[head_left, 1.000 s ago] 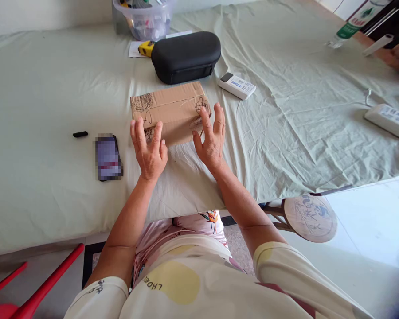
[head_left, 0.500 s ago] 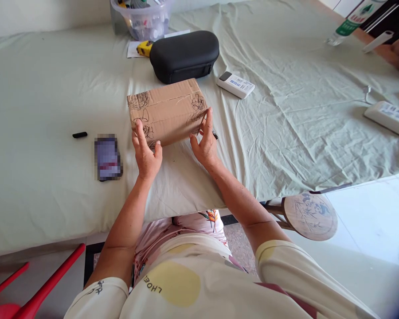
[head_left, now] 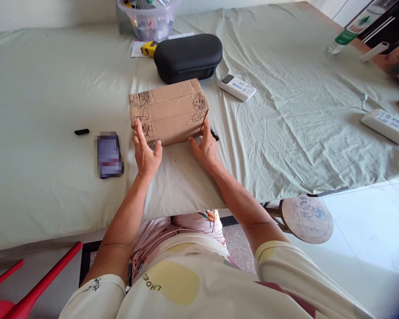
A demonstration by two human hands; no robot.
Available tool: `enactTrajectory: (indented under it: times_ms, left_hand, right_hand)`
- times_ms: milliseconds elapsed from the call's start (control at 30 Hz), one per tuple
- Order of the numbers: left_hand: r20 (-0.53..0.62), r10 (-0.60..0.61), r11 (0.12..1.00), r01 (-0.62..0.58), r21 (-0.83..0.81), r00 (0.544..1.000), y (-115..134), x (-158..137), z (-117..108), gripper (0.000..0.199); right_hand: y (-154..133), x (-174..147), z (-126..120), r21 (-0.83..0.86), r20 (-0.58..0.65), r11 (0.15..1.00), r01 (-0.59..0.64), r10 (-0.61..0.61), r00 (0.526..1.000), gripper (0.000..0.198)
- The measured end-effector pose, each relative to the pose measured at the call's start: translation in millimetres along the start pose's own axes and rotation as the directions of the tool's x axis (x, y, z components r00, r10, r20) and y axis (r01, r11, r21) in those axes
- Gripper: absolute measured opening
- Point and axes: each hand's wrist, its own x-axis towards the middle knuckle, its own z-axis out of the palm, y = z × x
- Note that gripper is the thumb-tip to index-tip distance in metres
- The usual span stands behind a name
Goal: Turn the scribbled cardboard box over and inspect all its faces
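Observation:
Between my two hands is a brown cardboard box [head_left: 169,110], with black scribbles at its corners and a seam along its top. My left hand [head_left: 146,153] grips the box's left end, its thumb at the near edge. On the right end, my right hand [head_left: 204,146] has its thumb against the near edge and its fingers along the side. A black marker [head_left: 214,134] lies partly hidden just beyond my right hand. To the left, a black pen cap [head_left: 81,131] and a phone with a blurred screen [head_left: 109,156] rest on the cloth.
Behind the box sits a black zip case [head_left: 188,57], beside a yellow tape measure [head_left: 149,48] and a clear plastic basket [head_left: 149,20]. White power banks [head_left: 237,87] lie to the right. A bottle [head_left: 349,33] is at far right, a round stool [head_left: 307,219] below.
The fingers of my right hand have come down a little along the box's right side. The box stays in nearly the same place; the view has shifted slightly.

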Motion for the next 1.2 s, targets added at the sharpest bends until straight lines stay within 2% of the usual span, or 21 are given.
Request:
enactTrajectory:
  times_ms: [200, 400, 500, 600, 667, 767, 967, 1067, 1200]
  left_hand:
    - [-0.104, -0.009, 1.000, 0.009, -0.002, 0.995, 3, 4, -10, 0.094]
    - [-0.190, -0.025, 1.000, 0.025, -0.002, 0.981, 7, 5, -15, 0.089]
    - [-0.178, -0.011, 0.999, 0.018, 0.038, 0.984, 7, 5, -17, 0.087]
    - [-0.116, -0.006, 0.995, 0.017, 0.102, 0.993, 6, 4, -16, 0.086]
    - [-0.077, -0.010, 0.992, 0.020, 0.128, 0.997, 6, 3, -15, 0.086]
    - [-0.045, -0.029, 0.988, 0.035, 0.148, 0.999, 8, 1, -14, 0.091]
    - [-0.023, -0.098, 0.977, 0.101, 0.187, 0.995, 20, -5, -6, 0.113]
    - [0.005, -0.119, 0.975, 0.116, 0.191, 0.993, 26, -9, -1, 0.112]
    - [-0.012, -0.120, 0.975, 0.121, 0.188, 0.993, 28, -11, 2, 0.109]
  right_hand:
    - [-7, 1, -7, 0.110, -0.126, 0.985, 0.135, -0.120, 0.985, 0.077]
    - [-7, 0, -9, 0.159, -0.203, 0.971, 0.178, -0.144, 0.968, 0.063]
    - [-8, -1, -9, 0.159, -0.202, 0.972, 0.173, -0.139, 0.969, 0.056]
    - [-10, -1, -12, 0.134, -0.142, 0.986, 0.098, -0.079, 0.987, 0.054]
    - [-13, -2, -14, 0.117, -0.105, 0.992, 0.056, -0.044, 0.993, 0.056]
    - [-17, -2, -17, 0.100, -0.068, 0.993, 0.056, -0.049, 0.996, 0.063]
    - [-29, -8, -16, -0.008, -0.044, 0.999, 0.046, -0.047, 0.998, 0.087]
    - [-33, -10, -14, -0.046, -0.043, 0.999, 0.012, -0.014, 0.999, 0.089]
    - [-31, -9, -11, -0.056, -0.041, 0.998, 0.012, -0.014, 0.999, 0.089]
